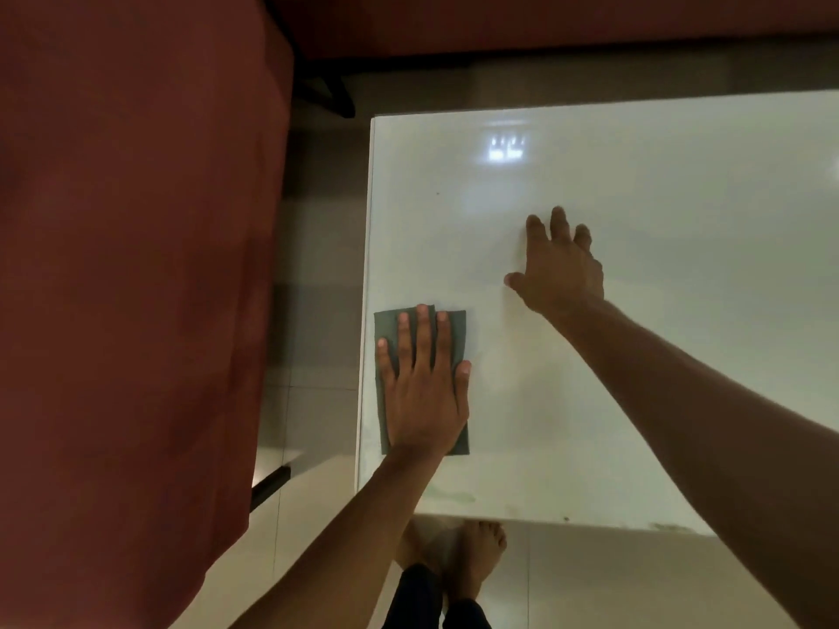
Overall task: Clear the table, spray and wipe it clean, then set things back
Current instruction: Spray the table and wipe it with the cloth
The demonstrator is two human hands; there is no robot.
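Note:
A white glossy table [658,311] fills the right half of the view. A folded grey cloth [456,331] lies flat near the table's left edge. My left hand [424,388] presses flat on the cloth with straight, spread fingers. My right hand [560,265] rests on the bare tabletop further in, fingers spread and straight, holding nothing.
A dark red sofa [127,265] stands close on the left, and another red seat [545,20] runs along the far side. A tiled floor [313,311] shows in the gap between sofa and table. My bare feet [472,560] stand at the table's near edge.

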